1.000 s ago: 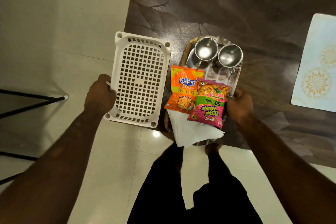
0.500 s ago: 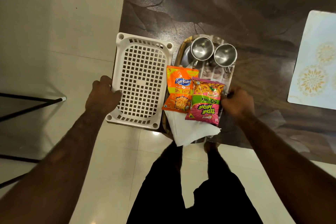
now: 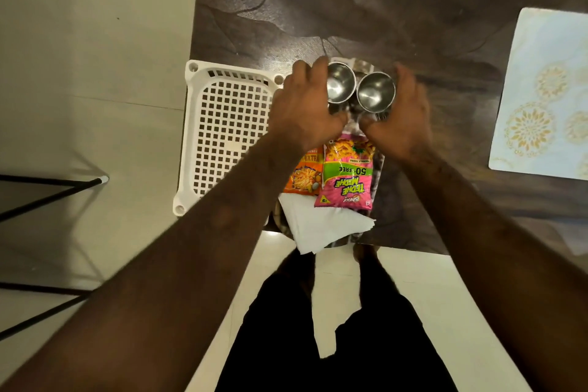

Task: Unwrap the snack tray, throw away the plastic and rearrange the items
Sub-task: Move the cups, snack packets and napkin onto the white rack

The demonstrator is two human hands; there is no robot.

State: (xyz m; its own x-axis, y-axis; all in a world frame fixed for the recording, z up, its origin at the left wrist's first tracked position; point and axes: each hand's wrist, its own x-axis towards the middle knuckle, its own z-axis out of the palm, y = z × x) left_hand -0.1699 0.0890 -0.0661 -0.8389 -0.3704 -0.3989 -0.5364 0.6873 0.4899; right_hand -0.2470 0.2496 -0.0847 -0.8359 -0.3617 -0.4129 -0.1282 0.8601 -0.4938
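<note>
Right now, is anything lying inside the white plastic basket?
No, the white basket shows only its bare grid, while the snack packets lie beside it.

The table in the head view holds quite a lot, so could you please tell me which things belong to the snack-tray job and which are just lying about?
Part of the job:
- left hand and right hand, at the two steel cups
- snack tray
- orange snack packet
- pink snack packet
- paper napkin

Just lying about:
- white basket
- patterned placemat
</note>
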